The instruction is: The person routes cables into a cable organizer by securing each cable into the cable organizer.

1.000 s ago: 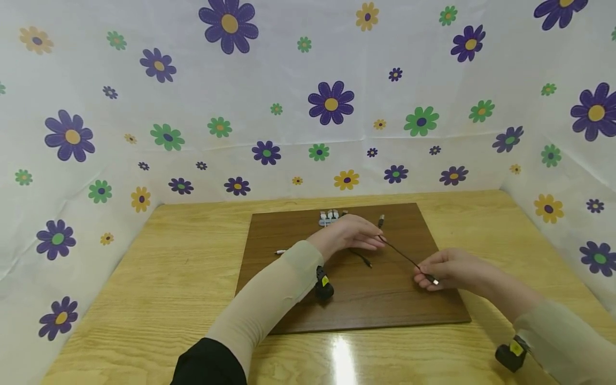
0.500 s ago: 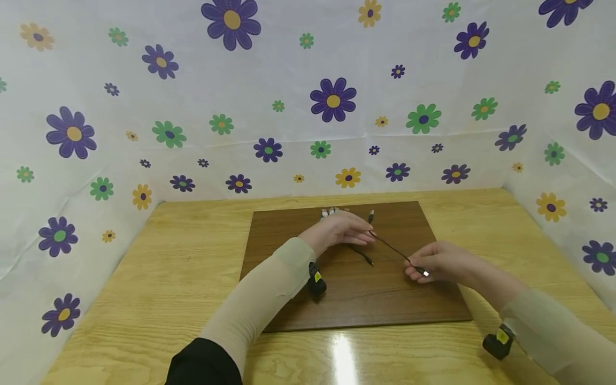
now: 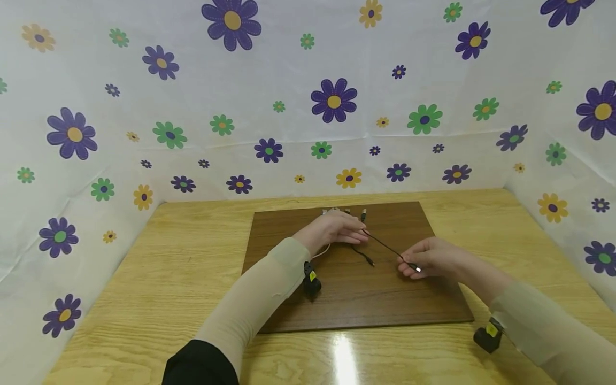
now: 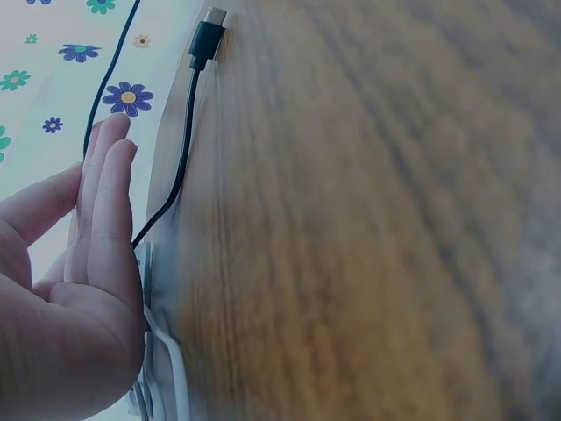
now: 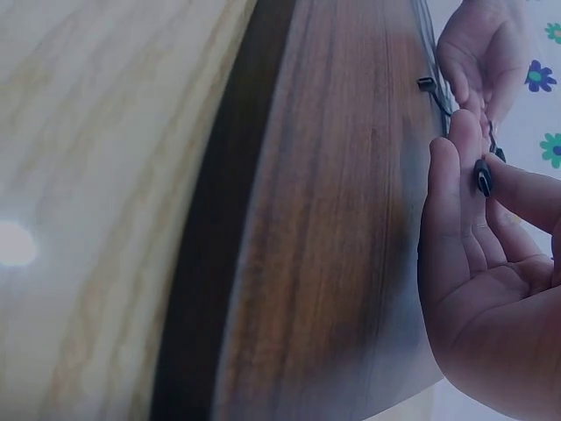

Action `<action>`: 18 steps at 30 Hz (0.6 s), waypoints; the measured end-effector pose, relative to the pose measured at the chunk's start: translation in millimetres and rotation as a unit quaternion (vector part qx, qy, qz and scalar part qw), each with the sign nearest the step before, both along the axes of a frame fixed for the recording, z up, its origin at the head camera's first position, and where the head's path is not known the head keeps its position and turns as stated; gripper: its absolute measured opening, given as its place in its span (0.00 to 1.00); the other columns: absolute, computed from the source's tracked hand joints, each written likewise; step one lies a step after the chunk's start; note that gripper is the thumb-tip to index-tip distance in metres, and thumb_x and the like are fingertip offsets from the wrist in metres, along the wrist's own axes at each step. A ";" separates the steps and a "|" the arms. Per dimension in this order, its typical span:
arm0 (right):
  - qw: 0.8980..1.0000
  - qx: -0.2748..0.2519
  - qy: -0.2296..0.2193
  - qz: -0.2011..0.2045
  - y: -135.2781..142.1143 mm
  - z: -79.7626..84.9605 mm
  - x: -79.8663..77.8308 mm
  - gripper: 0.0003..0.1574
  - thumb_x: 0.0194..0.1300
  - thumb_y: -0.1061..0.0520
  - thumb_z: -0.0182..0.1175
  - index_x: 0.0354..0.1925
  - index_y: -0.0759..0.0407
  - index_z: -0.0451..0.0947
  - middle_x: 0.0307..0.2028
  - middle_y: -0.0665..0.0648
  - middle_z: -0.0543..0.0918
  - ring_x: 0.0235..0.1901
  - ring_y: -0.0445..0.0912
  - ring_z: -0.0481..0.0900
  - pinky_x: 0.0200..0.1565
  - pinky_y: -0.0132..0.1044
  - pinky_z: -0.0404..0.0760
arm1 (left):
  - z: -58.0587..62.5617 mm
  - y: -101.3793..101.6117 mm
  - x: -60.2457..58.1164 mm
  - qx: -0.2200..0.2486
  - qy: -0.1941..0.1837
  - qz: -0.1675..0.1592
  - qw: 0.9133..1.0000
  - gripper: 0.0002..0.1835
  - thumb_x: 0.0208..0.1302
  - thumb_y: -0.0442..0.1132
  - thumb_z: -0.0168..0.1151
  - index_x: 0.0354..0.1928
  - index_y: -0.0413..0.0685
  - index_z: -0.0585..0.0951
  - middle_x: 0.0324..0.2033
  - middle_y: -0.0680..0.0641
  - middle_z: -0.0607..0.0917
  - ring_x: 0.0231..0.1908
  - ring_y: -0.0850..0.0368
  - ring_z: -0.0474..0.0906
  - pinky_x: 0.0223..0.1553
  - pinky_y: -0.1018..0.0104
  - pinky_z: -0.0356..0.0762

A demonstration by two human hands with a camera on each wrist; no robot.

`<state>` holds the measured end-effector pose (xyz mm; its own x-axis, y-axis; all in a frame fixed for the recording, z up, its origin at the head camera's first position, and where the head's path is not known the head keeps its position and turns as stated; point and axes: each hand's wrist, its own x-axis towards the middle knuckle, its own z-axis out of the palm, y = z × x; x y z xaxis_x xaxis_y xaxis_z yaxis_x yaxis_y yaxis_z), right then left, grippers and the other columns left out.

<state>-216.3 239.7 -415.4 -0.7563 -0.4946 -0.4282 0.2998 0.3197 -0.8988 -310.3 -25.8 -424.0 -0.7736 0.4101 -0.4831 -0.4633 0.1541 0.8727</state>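
Observation:
A thin black USB cable (image 3: 383, 245) stretches between my two hands above a dark brown board (image 3: 337, 305). My left hand (image 3: 334, 231) pinches it near its far plug (image 3: 363, 215), which sticks up past the fingertips. By the near plug, the thumb and fingers of my right hand (image 3: 430, 259) grip the other end; the metal tip of that plug (image 5: 485, 180) shows in the right wrist view. Below my left hand, a second black cable (image 4: 186, 132) ends in a small connector (image 4: 208, 39). White cables (image 4: 178, 360) run behind that hand, which mostly hides their connectors.
The board lies on a light wood table (image 3: 183, 267). Its near edge (image 5: 219, 219) is raised over the tabletop. A white flowered cloth (image 3: 289, 123) encloses the back and sides. A wrist camera (image 3: 312, 283) hangs under the left forearm, another (image 3: 488, 338) under the right.
Both hands have shifted left with the black cable held between them, the right hand also slightly away from me. The white cable's loose end at the left is now out of sight behind the left arm.

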 end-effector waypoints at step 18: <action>1.000 0.003 0.005 -0.018 -15.0 3.3 -11.3 0.21 0.83 0.65 0.51 0.61 0.83 0.75 0.37 0.50 0.91 0.36 0.37 0.87 0.46 0.32 0.91 | 4.5 -14.9 -5.3 -0.041 0.003 0.013 0.999 0.17 0.79 0.32 0.60 0.63 0.30 0.82 0.61 0.30 0.84 0.63 0.42 0.84 0.59 0.59 0.88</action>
